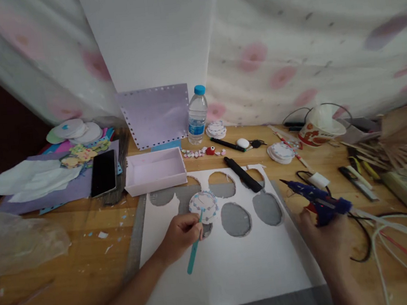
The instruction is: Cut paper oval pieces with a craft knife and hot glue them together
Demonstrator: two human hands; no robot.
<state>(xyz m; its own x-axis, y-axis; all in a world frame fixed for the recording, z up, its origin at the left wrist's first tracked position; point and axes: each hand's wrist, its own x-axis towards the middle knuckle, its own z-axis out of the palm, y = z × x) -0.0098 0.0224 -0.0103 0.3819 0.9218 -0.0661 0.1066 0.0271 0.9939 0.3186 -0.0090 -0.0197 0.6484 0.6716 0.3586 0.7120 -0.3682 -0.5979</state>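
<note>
Here a wooden desk (72, 253) carries a white foam sheet (230, 266) with round holes cut out. Far left on it, the left hand (179, 237) pinches a teal stick (195, 248) bearing a decorated white disc (203, 206). At the right edge, the right hand (329, 241) grips a blue glue gun (317, 201).

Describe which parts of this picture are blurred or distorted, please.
Head view: the right hand with the blue glue gun is smeared; the left hand with the teal stick is sharper; the table edges bend outward; the corners are dim.
</note>
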